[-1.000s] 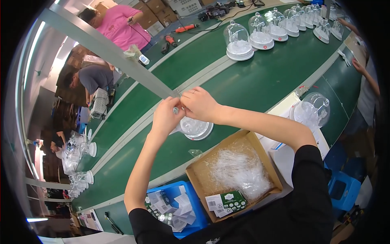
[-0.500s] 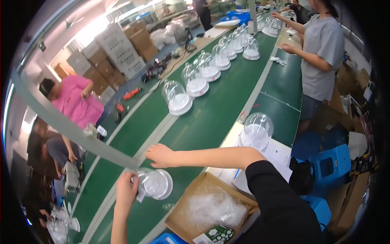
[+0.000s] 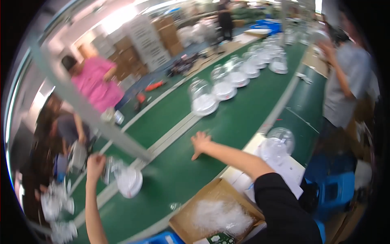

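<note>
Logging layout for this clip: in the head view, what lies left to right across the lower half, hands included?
Left hand → white round base → right hand on the green belt → cardboard box of clear bags → clear dome → blue stool.

One head-worn fisheye view only, tilted down and forward along the green counter [image 3: 243, 118] toward its far end. Near enough for both forearms to enter from the lower edge. Straight edges bent toward the rim; frame blurred.
</note>
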Tool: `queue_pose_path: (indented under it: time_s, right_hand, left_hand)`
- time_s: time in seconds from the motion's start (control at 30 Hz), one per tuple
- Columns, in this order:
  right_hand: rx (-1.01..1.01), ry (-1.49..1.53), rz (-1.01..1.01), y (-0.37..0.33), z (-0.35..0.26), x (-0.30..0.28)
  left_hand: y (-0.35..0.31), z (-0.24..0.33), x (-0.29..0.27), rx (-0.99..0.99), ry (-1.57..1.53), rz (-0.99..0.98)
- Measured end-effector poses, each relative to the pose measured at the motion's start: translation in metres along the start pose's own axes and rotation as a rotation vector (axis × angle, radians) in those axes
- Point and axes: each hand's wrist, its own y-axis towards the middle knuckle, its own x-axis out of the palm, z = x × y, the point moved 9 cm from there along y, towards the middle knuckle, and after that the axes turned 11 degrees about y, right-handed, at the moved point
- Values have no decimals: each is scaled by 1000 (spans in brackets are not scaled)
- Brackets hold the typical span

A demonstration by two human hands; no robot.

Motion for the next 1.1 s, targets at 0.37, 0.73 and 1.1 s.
queue_pose_path:
  time_s: [0.37, 0.73, 1.1]
  right_hand:
    - [21, 10, -103, -1, 9, 2]
    - [9, -5, -137, -5, -7, 5]
    - [83, 10, -99, -13, -6, 5]
  left_hand:
    - [69, -69, 43, -133, 256, 279]
    - [101, -93, 137, -306, 294, -70]
    - [-173, 143, 93, 143, -354, -242]
